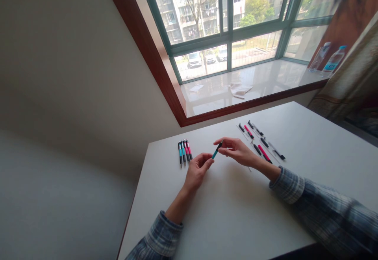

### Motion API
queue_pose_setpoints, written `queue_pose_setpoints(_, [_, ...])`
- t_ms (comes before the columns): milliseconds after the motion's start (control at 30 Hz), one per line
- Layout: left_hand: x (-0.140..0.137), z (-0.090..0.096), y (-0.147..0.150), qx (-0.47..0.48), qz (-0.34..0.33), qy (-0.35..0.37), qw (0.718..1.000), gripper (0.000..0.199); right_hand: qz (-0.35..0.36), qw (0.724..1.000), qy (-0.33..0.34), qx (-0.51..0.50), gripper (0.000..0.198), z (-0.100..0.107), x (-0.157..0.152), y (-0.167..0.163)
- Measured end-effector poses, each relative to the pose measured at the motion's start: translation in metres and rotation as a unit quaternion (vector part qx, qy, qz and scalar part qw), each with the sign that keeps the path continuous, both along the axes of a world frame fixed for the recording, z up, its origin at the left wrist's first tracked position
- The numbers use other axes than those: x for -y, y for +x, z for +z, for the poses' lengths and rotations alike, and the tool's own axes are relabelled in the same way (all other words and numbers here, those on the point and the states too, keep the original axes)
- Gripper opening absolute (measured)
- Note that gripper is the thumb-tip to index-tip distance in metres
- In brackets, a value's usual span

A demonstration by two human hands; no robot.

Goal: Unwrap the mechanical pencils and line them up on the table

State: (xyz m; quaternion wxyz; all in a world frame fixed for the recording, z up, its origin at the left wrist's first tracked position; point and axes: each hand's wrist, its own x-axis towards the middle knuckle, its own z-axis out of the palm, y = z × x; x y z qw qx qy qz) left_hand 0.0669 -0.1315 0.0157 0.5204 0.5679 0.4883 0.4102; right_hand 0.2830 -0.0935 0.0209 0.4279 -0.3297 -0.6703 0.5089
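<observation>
Above the white table, my left hand (197, 170) pinches the teal end of a pen barrel (217, 150), which tilts up to the right. The barrel's black end lies between the thumb and fingers of my right hand (236, 150), closed around it. Left of my hands, several assembled pens (185, 152) stand in a neat row, teal ones on the left and pink ones on the right. Beyond my right hand are loose pen parts: a pink barrel (265, 154), a second pink barrel (249, 131), black grips (264, 142) and clear-and-black pieces (277, 150). My right hand hides some of them.
The white table (230, 220) has its far edge by a window sill (212, 98). A crumpled cloth (239, 90) lies on the sill. Two plastic bottles stand at its right end, one with a blue cap (333, 60). A curtain (339, 84) hangs at the right.
</observation>
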Motion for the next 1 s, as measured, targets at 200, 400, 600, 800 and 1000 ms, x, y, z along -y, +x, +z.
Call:
queue_pose_setpoints(200, [-0.0003,-0.0018,-0.0028,-0.014,-0.034,0.016,0.999,0.037,0.006,1.0,-0.005,-0.012,0.031,0.0005,0.0,0.0001])
queue_pose_setpoints(400, [0.0014,0.0036,-0.002,-0.044,-0.057,0.024,0.997,0.03,0.007,1.0,-0.01,-0.01,0.031,0.001,0.0002,-0.0006])
queue_pose_setpoints(600, [0.0018,0.0071,0.0014,-0.032,-0.056,0.016,0.998,0.027,0.009,1.0,-0.014,-0.008,0.029,-0.0033,-0.0008,-0.0012])
queue_pose_setpoints(800, [0.0016,0.0034,0.0015,-0.013,-0.045,0.009,0.999,0.026,0.006,1.0,-0.012,-0.002,0.027,-0.0061,-0.0008,-0.0013])
queue_pose_setpoints(1000, [0.0015,0.0019,0.001,-0.005,-0.044,0.009,0.999,0.027,-0.005,1.0,-0.003,0.017,0.025,-0.0057,0.0002,-0.0022])
